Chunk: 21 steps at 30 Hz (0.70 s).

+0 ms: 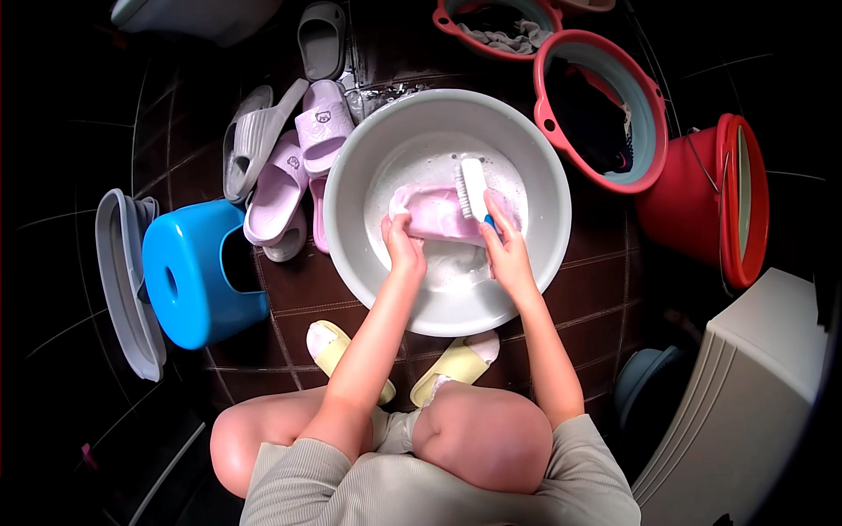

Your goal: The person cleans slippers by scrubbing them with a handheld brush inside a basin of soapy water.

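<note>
A round grey basin (338,167) stands on the floor before me, with foamy water (456,270) in its bottom. Inside it, a wet pink slipper (434,213) lies crosswise, held up at an angle. My left hand (403,241) is closed on the slipper's left end, thumb on top. In my right hand (509,245) is a scrub brush (472,187) with a white head and a blue handle. Its bristles face left, over the right part of the slipper; whether they touch it I cannot tell.
Pink slippers (279,188) and grey slippers (263,140) are piled left of the basin. Beyond them stands a blue stool (189,272). Red-rimmed tubs (548,131) holding cloth sit at the back right, beside a red bucket (680,210). A beige cabinet-like box (737,377) is at the right.
</note>
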Each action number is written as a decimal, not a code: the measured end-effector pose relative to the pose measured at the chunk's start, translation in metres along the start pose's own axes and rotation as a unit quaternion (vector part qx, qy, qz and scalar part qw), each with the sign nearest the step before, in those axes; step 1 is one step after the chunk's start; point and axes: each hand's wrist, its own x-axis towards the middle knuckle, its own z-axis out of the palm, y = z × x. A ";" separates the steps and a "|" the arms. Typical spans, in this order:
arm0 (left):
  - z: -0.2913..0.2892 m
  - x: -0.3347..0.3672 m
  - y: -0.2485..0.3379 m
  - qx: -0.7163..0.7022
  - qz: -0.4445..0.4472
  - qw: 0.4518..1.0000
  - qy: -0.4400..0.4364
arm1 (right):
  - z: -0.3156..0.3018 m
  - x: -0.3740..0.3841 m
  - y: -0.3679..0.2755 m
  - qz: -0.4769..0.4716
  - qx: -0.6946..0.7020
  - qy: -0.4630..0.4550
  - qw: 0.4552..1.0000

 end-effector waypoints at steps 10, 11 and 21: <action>-0.037 0.034 0.025 0.678 0.286 0.671 -0.088 | 0.017 -0.015 0.039 -0.095 -0.242 0.003 0.965; -0.035 0.038 0.032 0.732 0.242 0.624 -0.123 | 0.019 -0.015 0.043 -0.090 -0.264 -0.002 0.960; -0.013 0.031 0.049 0.875 0.146 0.451 -0.101 | 0.071 0.019 0.059 -0.129 -0.408 -0.058 0.902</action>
